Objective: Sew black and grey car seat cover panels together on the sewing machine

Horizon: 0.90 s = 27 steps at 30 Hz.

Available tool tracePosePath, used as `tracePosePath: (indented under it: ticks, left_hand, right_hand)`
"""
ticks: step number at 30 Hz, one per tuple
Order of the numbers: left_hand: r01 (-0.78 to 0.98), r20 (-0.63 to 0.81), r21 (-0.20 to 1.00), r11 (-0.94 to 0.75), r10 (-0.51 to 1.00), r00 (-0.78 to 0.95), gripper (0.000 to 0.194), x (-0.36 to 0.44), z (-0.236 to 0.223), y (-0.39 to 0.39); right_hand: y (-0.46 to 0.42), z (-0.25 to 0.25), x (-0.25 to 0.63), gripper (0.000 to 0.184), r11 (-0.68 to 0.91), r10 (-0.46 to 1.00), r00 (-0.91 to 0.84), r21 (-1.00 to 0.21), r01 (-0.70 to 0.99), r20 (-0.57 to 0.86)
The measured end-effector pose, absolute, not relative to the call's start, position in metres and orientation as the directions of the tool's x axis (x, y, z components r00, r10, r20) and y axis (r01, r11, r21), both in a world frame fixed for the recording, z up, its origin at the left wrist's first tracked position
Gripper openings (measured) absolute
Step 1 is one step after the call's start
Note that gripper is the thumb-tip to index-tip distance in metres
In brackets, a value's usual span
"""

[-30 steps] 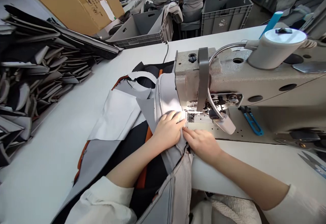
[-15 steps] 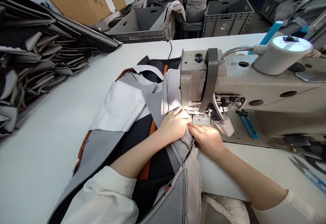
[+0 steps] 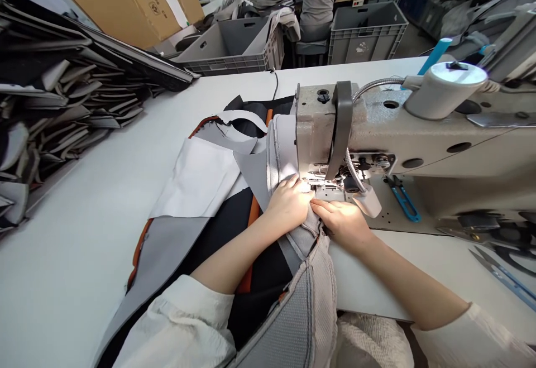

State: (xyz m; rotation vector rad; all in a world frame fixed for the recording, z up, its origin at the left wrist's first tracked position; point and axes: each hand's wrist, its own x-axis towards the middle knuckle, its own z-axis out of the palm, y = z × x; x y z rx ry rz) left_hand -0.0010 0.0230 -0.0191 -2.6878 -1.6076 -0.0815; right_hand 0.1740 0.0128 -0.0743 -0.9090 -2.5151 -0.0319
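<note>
A large sewn piece of grey fabric point(image 3: 288, 312), with black panels and orange strips, spreads across the table and passes under the head of the sewing machine point(image 3: 318, 133). My left hand point(image 3: 288, 203) is closed over the fabric just left of the lit needle area, its fingertips bent at the seam. Close beside it, my right hand point(image 3: 341, 223) pinches the fabric's edge between thumb and fingers, at the front of the metal needle plate point(image 3: 330, 194). The needle tip and the fabric beneath my fingers are hidden.
Blue thread snips point(image 3: 404, 200) lie on the machine bed; scissors point(image 3: 505, 278) rest at the right. Stacked fabric pieces point(image 3: 84, 94) fill the left side, with a cardboard box point(image 3: 134, 5) behind. Beyond the table are grey crates point(image 3: 234, 66) and a seated person point(image 3: 316, 2).
The view has shifted slightly. The near part of the fabric has moved a little to the right and up. Both hands keep nearly the same place at the needle.
</note>
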Motion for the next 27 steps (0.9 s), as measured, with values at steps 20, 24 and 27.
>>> tracePosePath:
  ticks: [20,24,27]
  left_hand:
    - [0.91,-0.01,-0.024,-0.413,0.911,0.413,0.029,0.011,-0.021,0.019]
    - [0.911,-0.001,-0.01,-0.411,0.912,0.411,0.03,0.012,-0.023,0.021]
    - [0.904,0.013,-0.006,-0.428,0.903,0.428,0.03,0.008,-0.022,0.022]
  right_hand:
    - [0.024,-0.06,0.179,0.028,0.829,0.555,-0.781,-0.118,0.546,0.286]
    - [0.024,-0.066,0.18,0.031,0.82,0.567,-0.752,-0.146,0.553,0.337]
    - [0.02,-0.067,0.178,0.035,0.78,0.618,-0.708,-0.151,0.608,0.343]
